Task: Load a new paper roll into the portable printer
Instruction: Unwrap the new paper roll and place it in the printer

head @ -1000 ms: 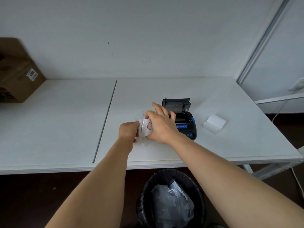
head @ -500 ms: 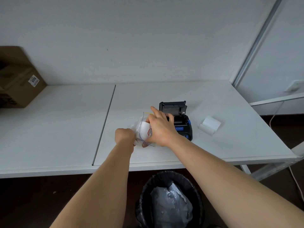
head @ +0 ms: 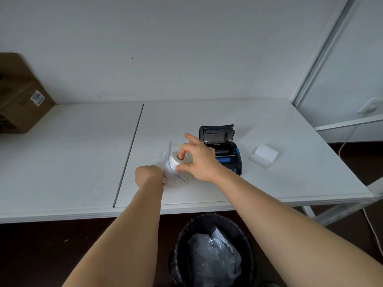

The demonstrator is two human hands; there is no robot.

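- Paper roll (head: pixel 173 162) sat half out of a clear plastic bag (head: pixel 163 162), near the front of the white table (head: pixel 83 154).
- Right hand (head: pixel 202 162) pinched the roll: one finger poked into its hole, the thumb pressed its side.
- Left hand (head: pixel 148 176) was closed tight on the bag, left of the roll.
- Black printer (head: pixel 222 150) stood just right of the roll, its lid open.
- Another white roll (head: pixel 263 155) lay farther right.
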